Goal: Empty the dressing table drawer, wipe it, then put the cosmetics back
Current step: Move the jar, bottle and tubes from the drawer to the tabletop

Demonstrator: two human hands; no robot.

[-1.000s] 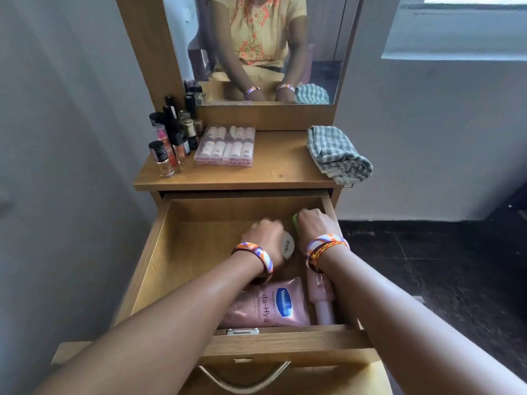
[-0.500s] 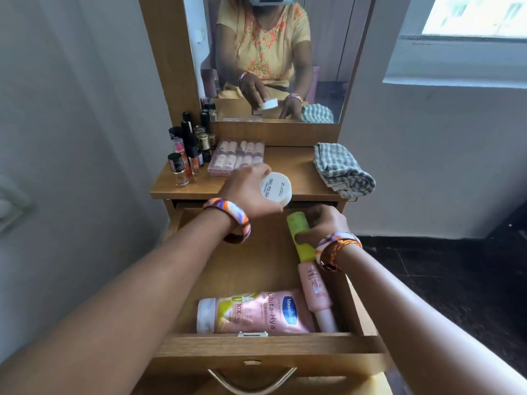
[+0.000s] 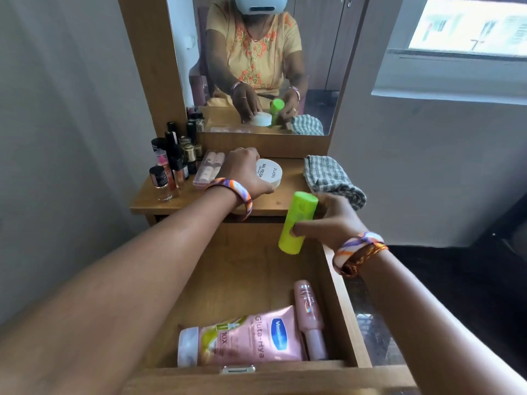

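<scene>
Drawer (image 3: 339,306): pulled open at the near edge of the view; a pink Vaseline tube (image 3: 242,336) lies on its side along the front wall, with a slim pink bottle (image 3: 309,317) touching it on the right.
Right hand (image 3: 332,220): fingers and thumb curled round a lime green bottle (image 3: 296,222), held tilted above the drawer's far right corner.
Change, green bottle: half a second ago it lay in the drawer under this hand, end to end with the slim pink bottle; it is now lifted clear of the drawer floor.
Left hand (image 3: 242,172): fingers wrapped over a round white jar (image 3: 269,173) labelled nail polish, low over the dressing table top (image 3: 273,202), just beside a clear case of pale tubes (image 3: 208,168).
Change, white jar: it was held above the table's front edge before; it now sits farther back.
Around: a folded checked cloth (image 3: 332,179) lies at the top's right end, near the green bottle's cap.
Far left: a cluster of small dark bottles (image 3: 171,163) stands by the mirror frame.
Mirror (image 3: 265,64): reflects both hands with the jar and bottle.
</scene>
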